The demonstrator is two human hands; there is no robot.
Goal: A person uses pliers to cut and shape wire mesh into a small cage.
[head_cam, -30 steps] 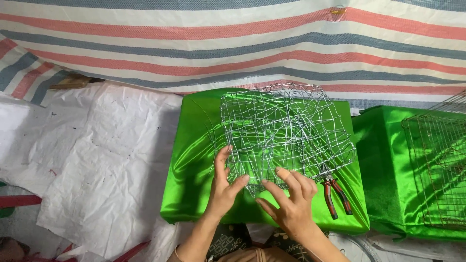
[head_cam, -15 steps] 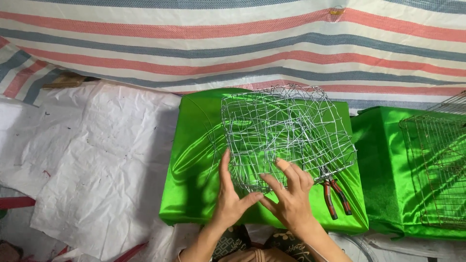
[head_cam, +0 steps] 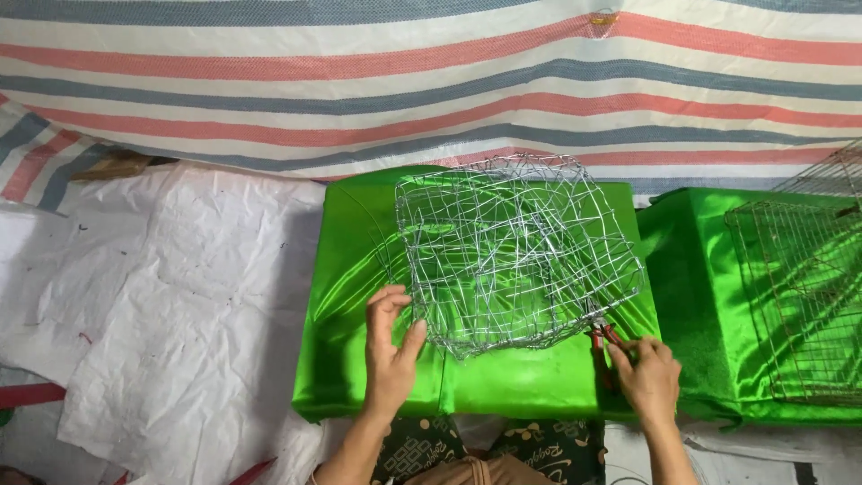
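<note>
- Left hand point(head_cam: 391, 346), fingers spread, thumb pressing the near-left rim of the wire mesh basket point(head_cam: 516, 251).
- Right hand point(head_cam: 646, 377) curled around the red-handled pliers point(head_cam: 603, 339), just beside the basket's near-right corner.
- The basket sits on the green-draped bench point(head_cam: 503, 382), straight ahead, between both hands.
- A flatter wire grid point(head_cam: 799, 296) lies well apart, rightward.

left hand point(head_cam: 389, 355) on wire cage point(head_cam: 516, 251), right hand point(head_cam: 648, 379) on pliers point(head_cam: 603, 339)
</note>
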